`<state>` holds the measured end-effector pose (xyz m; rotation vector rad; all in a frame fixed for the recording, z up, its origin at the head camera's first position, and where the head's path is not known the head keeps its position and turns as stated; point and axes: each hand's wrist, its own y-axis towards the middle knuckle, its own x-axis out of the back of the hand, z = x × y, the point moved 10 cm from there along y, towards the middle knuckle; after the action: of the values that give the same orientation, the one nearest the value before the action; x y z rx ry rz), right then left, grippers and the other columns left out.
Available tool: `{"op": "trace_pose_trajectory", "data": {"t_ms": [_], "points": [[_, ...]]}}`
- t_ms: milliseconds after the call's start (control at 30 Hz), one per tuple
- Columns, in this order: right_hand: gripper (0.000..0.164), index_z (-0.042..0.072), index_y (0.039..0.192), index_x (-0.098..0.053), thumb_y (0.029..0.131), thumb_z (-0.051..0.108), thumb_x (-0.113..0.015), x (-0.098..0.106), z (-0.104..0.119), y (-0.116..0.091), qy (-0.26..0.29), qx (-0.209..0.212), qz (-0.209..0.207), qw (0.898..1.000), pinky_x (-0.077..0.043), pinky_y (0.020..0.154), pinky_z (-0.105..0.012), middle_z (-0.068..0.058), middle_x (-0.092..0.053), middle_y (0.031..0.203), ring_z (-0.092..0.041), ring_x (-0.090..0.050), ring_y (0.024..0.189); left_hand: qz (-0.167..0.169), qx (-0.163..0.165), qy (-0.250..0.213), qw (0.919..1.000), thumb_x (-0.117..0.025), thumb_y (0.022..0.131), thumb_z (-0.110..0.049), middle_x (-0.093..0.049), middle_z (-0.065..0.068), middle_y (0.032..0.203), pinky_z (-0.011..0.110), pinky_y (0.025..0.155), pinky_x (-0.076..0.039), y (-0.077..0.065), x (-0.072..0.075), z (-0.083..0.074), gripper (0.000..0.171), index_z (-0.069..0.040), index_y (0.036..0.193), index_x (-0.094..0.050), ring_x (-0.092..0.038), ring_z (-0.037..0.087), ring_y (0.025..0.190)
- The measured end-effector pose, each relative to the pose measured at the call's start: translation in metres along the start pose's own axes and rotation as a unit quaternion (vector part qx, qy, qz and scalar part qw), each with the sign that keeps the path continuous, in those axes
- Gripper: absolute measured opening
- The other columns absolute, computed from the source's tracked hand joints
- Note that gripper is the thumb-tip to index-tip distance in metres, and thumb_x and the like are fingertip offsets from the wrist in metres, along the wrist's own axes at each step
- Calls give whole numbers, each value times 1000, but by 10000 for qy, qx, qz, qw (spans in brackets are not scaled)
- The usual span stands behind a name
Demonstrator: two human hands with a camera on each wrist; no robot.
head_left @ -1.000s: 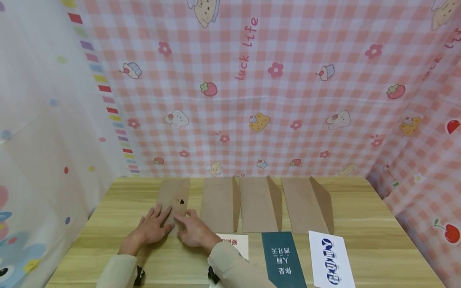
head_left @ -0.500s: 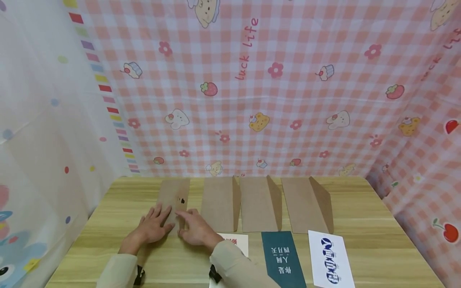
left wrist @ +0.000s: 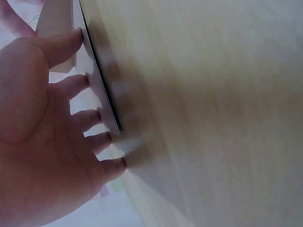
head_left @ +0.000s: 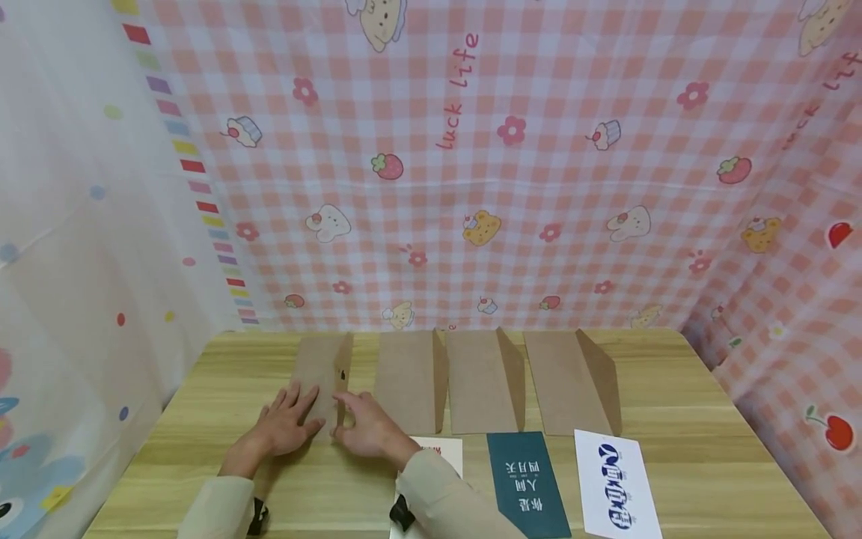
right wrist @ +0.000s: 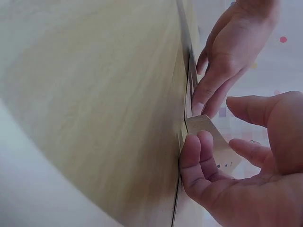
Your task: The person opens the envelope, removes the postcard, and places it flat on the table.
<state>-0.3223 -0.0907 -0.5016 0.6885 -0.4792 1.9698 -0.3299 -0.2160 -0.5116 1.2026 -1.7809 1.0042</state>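
A brown paper envelope [head_left: 316, 367] lies leftmost in the row, its flap [head_left: 343, 370], with a small dark print, standing partly raised along the right side. My left hand [head_left: 286, 423] rests on the envelope body with spread fingers, and the left wrist view shows its fingertips [left wrist: 78, 35] along the envelope's edge. At the flap is my right hand [head_left: 367, 427], index finger extended to the flap's edge. In the right wrist view its other fingers [right wrist: 191, 151] bend low beside the flap, close to the tabletop, while the thumb stands apart.
Three more brown envelopes [head_left: 404, 382] with raised flaps lie to the right. Nearer me are a cream card [head_left: 447, 453] partly under my right sleeve, a dark teal card [head_left: 528, 486] and a white card [head_left: 616, 486] with blue print. A checked cloth [head_left: 512, 187] hangs behind the wooden table [head_left: 700, 449].
The envelope's flap has gone from lying nearly flat to standing partly up. My right hand has shifted slightly to the right, while my left hand stays on the envelope.
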Motion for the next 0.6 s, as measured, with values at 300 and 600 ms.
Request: {"op": "trace_pose_trajectory", "data": {"t_ms": [300,600], "points": [[60,10,145,-49,89,17,-70,7,0,-3,214,52,-174,9996,-49,87,-30,-6,-58,103,-15,-56,93,7,6,-12,10000,-53,102,-31,-12,39,156,78,106,-14,-1,0,0,64,2,152,-32,-11,61,141],[62,2,147,-44,90,8,-67,13,-5,-3,1070,-22,-109,9942,-40,53,-19,4,-55,69,-4,-47,56,5,1,-63,10000,-53,101,-30,-12,38,156,78,106,-13,-1,0,0,64,1,153,-31,-10,61,141]]}}
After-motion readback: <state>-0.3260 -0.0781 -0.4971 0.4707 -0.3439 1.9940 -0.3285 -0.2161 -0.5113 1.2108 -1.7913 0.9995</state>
